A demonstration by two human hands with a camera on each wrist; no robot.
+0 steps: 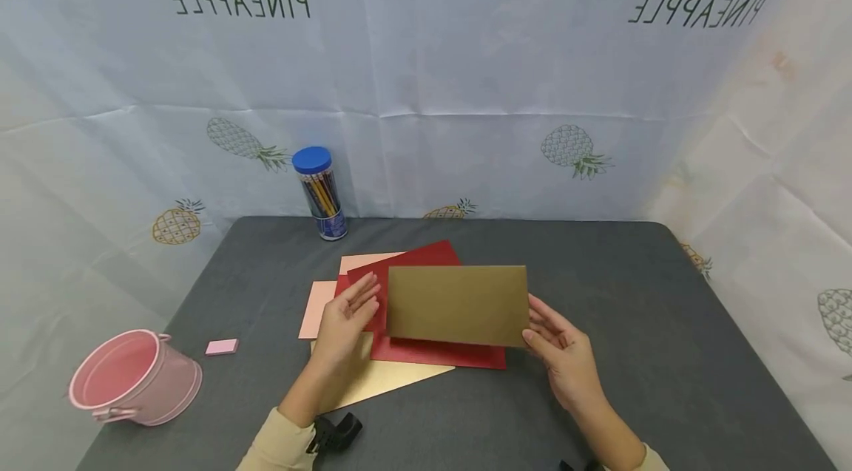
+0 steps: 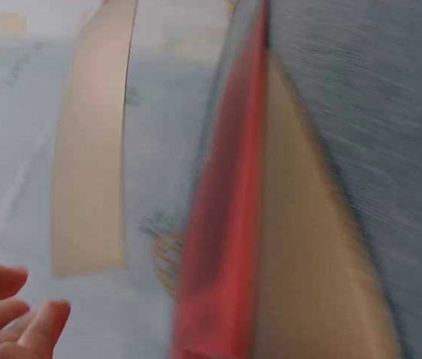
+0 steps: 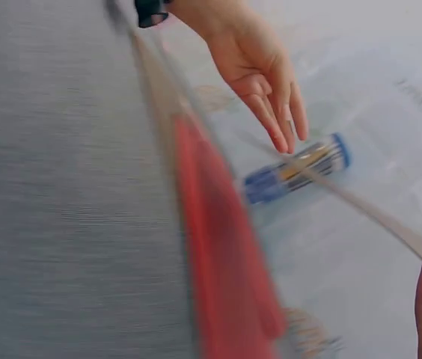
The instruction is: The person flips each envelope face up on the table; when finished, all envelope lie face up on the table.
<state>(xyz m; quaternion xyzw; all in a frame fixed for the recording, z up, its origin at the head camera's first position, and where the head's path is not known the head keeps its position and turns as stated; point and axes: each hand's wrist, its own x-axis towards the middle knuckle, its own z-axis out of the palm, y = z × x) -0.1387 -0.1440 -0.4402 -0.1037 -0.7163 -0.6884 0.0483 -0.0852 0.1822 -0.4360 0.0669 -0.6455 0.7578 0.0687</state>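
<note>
A dark grey table [image 1: 639, 323] fills the lower half of the head view, backed by a pale pineapple-print cloth [image 1: 466, 72]; at about seven o'clock sits a pink bucket [image 1: 133, 378], tilted on its side with its mouth toward ten o'clock. Near the centre lies a fan of paper sheets: a red sheet [image 1: 426, 353] on top of a light gold sheet [image 1: 382, 378] that juts toward six o'clock, with a pale pink sheet [image 1: 318, 308] showing at nine o'clock of the red one. Above this stack is an olive-gold card [image 1: 458, 305], held lifted off the pile; the right hand [image 1: 566, 360] pinches its corner at four o'clock, thumb on top, fingers curled beneath. The left hand [image 1: 347, 323] is at the card's nine o'clock edge, fingers straight and relaxed, holding nothing; whether the fingertips touch the card I cannot tell. At eleven o'clock of the stack stands a clear pencil tube with a blue lid [image 1: 321, 194]; a small pink eraser [image 1: 222, 347] lies just beside the bucket at its two o'clock.
</note>
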